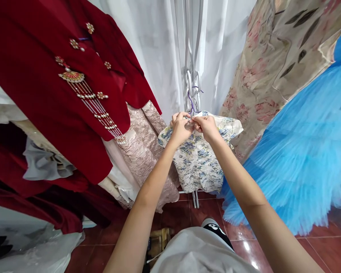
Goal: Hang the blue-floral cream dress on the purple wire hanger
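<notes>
A short-sleeved blouse point(199, 163) with a blue and yellow flower print hangs in front of me on a thin purple hanger point(191, 99). Both of my hands meet at its neckline. My left hand point(182, 127) is closed, fingertips pinching the collar just under the hanger's neck. Close beside it, my right hand point(205, 125) pinches the same collar edge between thumb and fingers. The small spot between the fingertips is mostly covered, so any fastening there cannot be made out.
On the left hang a dark red velvet jacket point(102, 76) with a beaded brooch and a pink textured skirt point(142, 151). To the right are a beige floral dress point(250, 87) and a blue tulle dress point(301, 151). White curtains point(153, 45) stand behind white rack hooks point(197, 81). Red tiles point(176, 212) lie below.
</notes>
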Action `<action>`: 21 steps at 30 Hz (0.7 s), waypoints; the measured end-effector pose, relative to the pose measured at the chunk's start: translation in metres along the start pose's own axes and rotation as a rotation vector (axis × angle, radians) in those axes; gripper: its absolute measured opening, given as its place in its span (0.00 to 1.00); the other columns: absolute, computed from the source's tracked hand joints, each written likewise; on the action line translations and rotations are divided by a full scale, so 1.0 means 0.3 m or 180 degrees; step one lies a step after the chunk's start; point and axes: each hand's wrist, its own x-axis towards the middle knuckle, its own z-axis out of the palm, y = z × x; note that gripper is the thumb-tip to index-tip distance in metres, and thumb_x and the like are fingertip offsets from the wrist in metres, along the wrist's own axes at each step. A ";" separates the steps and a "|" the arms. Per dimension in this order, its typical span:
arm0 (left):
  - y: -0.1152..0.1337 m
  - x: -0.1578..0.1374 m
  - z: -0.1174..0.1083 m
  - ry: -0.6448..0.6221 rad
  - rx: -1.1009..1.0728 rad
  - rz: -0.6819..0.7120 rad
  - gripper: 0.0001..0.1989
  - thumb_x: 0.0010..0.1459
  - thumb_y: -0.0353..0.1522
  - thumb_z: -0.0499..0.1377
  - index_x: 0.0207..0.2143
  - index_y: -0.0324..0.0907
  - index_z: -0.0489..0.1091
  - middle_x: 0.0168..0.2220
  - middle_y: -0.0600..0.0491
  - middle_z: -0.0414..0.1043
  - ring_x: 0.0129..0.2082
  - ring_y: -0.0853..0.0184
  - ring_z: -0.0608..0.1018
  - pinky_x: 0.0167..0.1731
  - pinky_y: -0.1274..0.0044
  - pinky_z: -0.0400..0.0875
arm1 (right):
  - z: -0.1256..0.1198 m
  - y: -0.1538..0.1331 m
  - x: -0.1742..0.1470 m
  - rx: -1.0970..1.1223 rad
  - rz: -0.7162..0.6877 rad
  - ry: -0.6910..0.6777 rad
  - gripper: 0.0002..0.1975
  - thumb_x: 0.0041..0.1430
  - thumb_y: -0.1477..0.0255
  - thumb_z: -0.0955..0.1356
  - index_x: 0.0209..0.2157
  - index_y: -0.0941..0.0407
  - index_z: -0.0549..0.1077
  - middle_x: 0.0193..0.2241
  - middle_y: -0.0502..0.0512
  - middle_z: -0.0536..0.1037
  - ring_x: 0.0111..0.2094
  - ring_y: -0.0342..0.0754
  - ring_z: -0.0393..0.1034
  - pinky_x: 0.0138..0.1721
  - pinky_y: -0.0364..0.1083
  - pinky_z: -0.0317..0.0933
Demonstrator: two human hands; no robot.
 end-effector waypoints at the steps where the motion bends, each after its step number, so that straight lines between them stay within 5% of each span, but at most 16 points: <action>1: -0.002 0.004 -0.008 -0.0066 -0.0016 0.0005 0.08 0.58 0.34 0.66 0.26 0.43 0.73 0.50 0.47 0.73 0.57 0.51 0.65 0.55 0.57 0.63 | 0.004 -0.003 0.004 -0.0002 -0.0025 -0.0002 0.13 0.51 0.67 0.71 0.18 0.55 0.69 0.10 0.46 0.64 0.14 0.39 0.50 0.16 0.41 0.45; 8: -0.074 0.031 -0.054 -0.0244 -0.0522 0.0292 0.04 0.63 0.33 0.61 0.37 0.43 0.76 0.43 0.48 0.77 0.55 0.56 0.69 0.59 0.63 0.64 | -0.040 -0.012 -0.030 -0.0510 -0.0792 0.0013 0.15 0.58 0.57 0.70 0.30 0.55 0.74 0.17 0.47 0.69 0.18 0.42 0.59 0.21 0.43 0.53; 12: -0.062 0.027 -0.063 -0.0146 -0.0601 0.0332 0.05 0.64 0.32 0.59 0.39 0.44 0.76 0.42 0.49 0.78 0.52 0.57 0.73 0.55 0.64 0.67 | -0.061 0.002 -0.048 -0.1127 -0.1128 0.0008 0.15 0.56 0.62 0.74 0.41 0.53 0.72 0.21 0.46 0.72 0.21 0.43 0.62 0.25 0.43 0.56; 21: 0.000 0.016 -0.052 -0.0063 -0.0226 0.0384 0.06 0.67 0.32 0.57 0.36 0.45 0.73 0.38 0.53 0.78 0.46 0.60 0.76 0.51 0.67 0.64 | -0.046 0.030 -0.054 -0.0899 -0.1222 0.0057 0.08 0.61 0.65 0.68 0.39 0.54 0.69 0.24 0.49 0.75 0.24 0.45 0.69 0.29 0.45 0.63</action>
